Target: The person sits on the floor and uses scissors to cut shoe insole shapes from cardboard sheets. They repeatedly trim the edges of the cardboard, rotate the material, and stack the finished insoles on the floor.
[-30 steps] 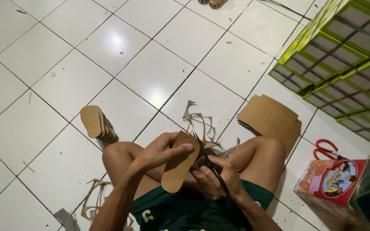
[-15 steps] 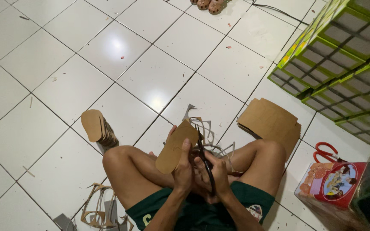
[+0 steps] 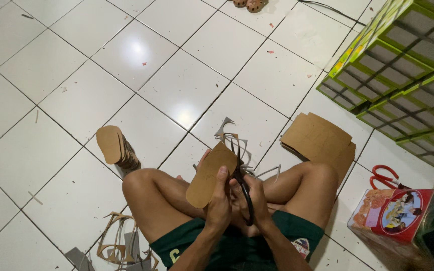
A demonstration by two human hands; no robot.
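Note:
I sit cross-legged on a white tiled floor. My left hand (image 3: 219, 203) grips a brown sole-shaped cardboard piece (image 3: 208, 173), held upright over my lap. Right beside it, my right hand (image 3: 258, 198) is closed around black scissors (image 3: 244, 193), whose blades point up along the piece's right edge. The two hands touch each other. Thin trimmed cardboard strips (image 3: 239, 145) lie on the floor just beyond the hands.
A stack of cut sole shapes (image 3: 116, 146) stands left of my knee. Flat brown cardboard sheets (image 3: 321, 141) lie to the right. Red-handled scissors (image 3: 384, 176) and a colourful box (image 3: 392, 215) sit at right, green crates (image 3: 403, 65) beyond. Offcuts (image 3: 121, 246) lie at lower left.
My left hand has shifted from on top of the cardboard piece to beside my right hand, and the piece now stands upright. The view has tilted slightly.

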